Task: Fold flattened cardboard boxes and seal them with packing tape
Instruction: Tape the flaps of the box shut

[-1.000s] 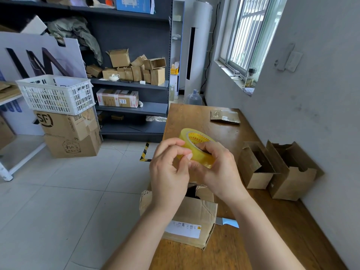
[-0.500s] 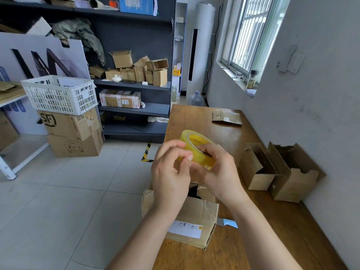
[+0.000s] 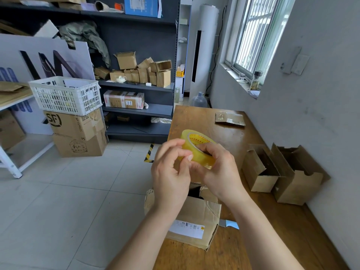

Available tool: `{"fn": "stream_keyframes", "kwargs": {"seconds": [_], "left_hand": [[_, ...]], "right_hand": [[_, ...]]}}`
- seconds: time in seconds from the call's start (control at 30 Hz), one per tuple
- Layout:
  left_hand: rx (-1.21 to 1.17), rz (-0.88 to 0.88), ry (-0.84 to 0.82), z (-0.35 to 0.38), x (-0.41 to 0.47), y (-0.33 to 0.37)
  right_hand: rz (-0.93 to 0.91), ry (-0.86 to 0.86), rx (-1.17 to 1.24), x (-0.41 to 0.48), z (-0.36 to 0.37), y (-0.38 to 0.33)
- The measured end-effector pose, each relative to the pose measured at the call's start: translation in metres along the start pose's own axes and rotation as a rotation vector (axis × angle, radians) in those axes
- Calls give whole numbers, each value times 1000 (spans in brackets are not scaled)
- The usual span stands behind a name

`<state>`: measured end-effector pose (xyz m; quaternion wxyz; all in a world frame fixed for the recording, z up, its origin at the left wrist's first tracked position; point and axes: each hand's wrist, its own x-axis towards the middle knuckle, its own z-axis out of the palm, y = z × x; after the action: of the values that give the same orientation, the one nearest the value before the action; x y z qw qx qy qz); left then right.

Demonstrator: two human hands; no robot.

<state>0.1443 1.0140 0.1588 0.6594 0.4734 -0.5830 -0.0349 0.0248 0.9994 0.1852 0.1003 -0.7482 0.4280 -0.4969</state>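
The tape roll is held in the air above the bench. The right hand grips it through the core, and the left hand, fingers curled, pinches at its outer wrap, apparently hunting the loose end. The roll looks light and rigid but slick, so it is best held by the core and rim while a nail lifts the film. At 6 o'clock below it sits a crumpled, labelled box with flaps open, with a knife at 5 o'clock and two open boxes at 3 o'clock. Compared with a second earlier, both hands and the roll keep nearly the same pose.
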Motion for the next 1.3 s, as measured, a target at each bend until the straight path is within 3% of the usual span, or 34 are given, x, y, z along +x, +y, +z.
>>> {"fn": "stream_keyframes", "kwargs": {"seconds": [0.2, 0.37, 0.5, 0.63, 0.8, 0.97, 1.3], "left_hand": [[-31, 32, -2, 1, -1, 2], [-282, -182, -18, -11, 13, -1], [-376, -309, -144, -18, 9, -10], [-403, -267, -180, -23, 10, -14], [-258, -27, -227, -35, 22, -17], [-186, 100, -315, -42, 30, -12], [-188, 113, -359, -44, 34, -10]], "right_hand": [[81, -17, 39, -2, 4, -2], [450, -137, 610, -3, -2, -11], [550, -188, 892, -2, -2, -13], [540, -292, 914, 2, 0, -12], [516, -411, 838, 6, -1, -16], [468, -431, 866, 2, -1, -23], [459, -390, 1006, 1, 1, -17]]}}
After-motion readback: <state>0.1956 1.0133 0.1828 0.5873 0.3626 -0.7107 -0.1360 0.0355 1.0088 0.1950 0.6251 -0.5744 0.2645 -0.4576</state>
